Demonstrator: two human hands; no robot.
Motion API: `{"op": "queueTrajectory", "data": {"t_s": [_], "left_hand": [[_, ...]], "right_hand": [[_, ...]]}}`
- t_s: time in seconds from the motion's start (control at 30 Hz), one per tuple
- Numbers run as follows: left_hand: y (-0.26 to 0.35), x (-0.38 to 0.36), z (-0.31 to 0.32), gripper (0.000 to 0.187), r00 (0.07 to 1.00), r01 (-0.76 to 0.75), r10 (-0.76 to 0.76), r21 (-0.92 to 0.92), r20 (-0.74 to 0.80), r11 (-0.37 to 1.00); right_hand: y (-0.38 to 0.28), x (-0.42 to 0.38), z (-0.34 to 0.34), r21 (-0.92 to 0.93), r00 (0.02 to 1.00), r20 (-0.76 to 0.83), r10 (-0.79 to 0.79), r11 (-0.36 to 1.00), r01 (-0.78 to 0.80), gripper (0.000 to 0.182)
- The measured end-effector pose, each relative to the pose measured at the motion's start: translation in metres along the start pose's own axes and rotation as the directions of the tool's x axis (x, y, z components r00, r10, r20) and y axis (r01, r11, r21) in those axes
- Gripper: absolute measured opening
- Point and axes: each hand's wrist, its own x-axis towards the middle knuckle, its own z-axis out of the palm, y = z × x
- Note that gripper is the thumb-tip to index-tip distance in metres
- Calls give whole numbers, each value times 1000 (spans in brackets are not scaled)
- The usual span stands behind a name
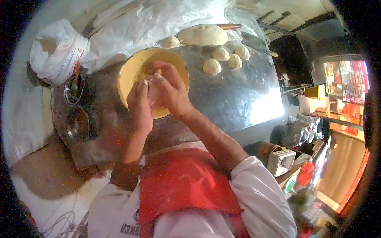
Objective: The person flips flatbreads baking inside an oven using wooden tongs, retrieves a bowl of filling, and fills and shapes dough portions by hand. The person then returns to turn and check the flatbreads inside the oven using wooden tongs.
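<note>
Both hands meet over a yellow bowl on the dark metal worktop. A pale piece of dough shows between them, mostly covered by the fingers. My left hand cups it from the left with the thumb raised. From the right, my right hand closes over its upper edge, fingertips pinched near the left thumb. Some yellowish matter lies inside the bowl, partly hidden behind the hands.
Several dough balls sit right of the bowl. Behind them lie a large dough mass and a rolling pin. Round metal containers and a white plastic bag stand left. Clear plastic sheeting covers the back.
</note>
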Motion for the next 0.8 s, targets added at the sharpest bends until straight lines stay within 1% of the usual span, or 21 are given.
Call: {"op": "queueTrajectory", "data": {"t_s": [0.03, 0.07, 0.1, 0.13, 0.17, 0.2, 0.23, 0.27, 0.3, 0.37, 0.43, 0.47, 0.5, 0.53, 0.57, 0.6, 0.63, 0.7, 0.73, 0.77, 0.8], "left_hand": [[2, 2, -1, 32, 989, -137, 120, 221, 93, 966], [2, 4, -5, 33, 943, -309, 243, 320, 228, 896], [2, 7, -4, 33, 943, -305, 237, 323, 232, 896], [3, 11, -1, 36, 918, -365, 280, 330, 280, 871], [3, 14, 1, 38, 890, -424, 319, 332, 327, 842], [5, 12, 2, 43, 865, -344, 239, 174, 442, 923], [10, 8, 6, 43, 865, -343, 238, 175, 442, 923], [17, 3, 13, 44, 789, -457, 275, 226, 549, 860], [19, -1, 19, 46, 702, -565, 289, 262, 651, 783], [0, 2, 20, 45, 728, -533, 329, 196, 602, 823], [-26, 17, 18, 41, 774, -527, 385, 173, 503, 832], [-34, 19, 30, 37, 685, -677, 585, 83, 434, 732], [-36, 22, 37, 37, 691, -674, 583, 92, 427, 733], [-32, 24, 45, 37, 685, -705, 600, 169, 413, 688], [-24, 25, 49, 37, 678, -727, 615, 247, 402, 640], [-2, 26, 52, 44, 900, -321, 175, 335, 400, 886], [5, 35, 61, 58, 809, -368, 280, 73, 517, 927], [30, 58, 55, 84, 688, -640, 448, 189, 571, 744], [48, 62, 51, 84, 735, -641, 466, 282, 492, 714], [56, 68, 33, 81, 743, -663, 494, 390, 452, 639], [61, 70, 13, 80, 797, -599, 451, 627, 403, 498]], "right_hand": [[-2, 0, -1, 5, 1000, -4, -8, 1000, 8, 34], [-5, 1, -4, 50, 998, 19, 57, 997, -58, 35], [-6, -2, -8, 94, 991, 41, 127, 987, -130, 37], [-18, -11, -5, -21, 994, 96, 58, 998, -57, 39], [-21, -14, -8, -21, 994, 90, 61, 998, -60, 39], [-23, -16, -12, -185, 994, 104, 19, 983, 0, 39], [-26, -17, -15, -343, 991, 129, -21, 937, 64, 39], [-39, -20, -16, -351, 988, 111, 109, 934, -63, 43], [-42, -22, -17, -348, 988, 109, 111, 935, -67, 43], [-44, -24, -20, -476, 996, 65, 62, 879, -23, 40], [-35, -17, -23, -503, 999, 30, -23, 864, 35, 41], [-34, -12, -24, -516, 995, -55, -82, 855, 42, 38], [-32, -8, -24, -530, 981, -137, -133, 847, 41, 35], [-36, 0, -28, -609, 970, -76, -233, 781, 140, 35], [-51, 9, -30, -635, 980, -30, -197, 761, 134, 37], [-71, 19, -31, -658, 987, 13, -161, 741, 130, 39], [-87, 32, -36, -699, 989, 90, -113, 700, 144, 39], [-122, 39, -27, -665, 945, 123, -303, 681, 305, 42], [-155, 36, -10, -634, 921, 124, -369, 685, 360, 41], [-164, 38, -7, -503, 852, 164, -498, 701, 506, 32], [-165, 45, -18, -709, 641, 307, -703, 280, 647, 27]]}}
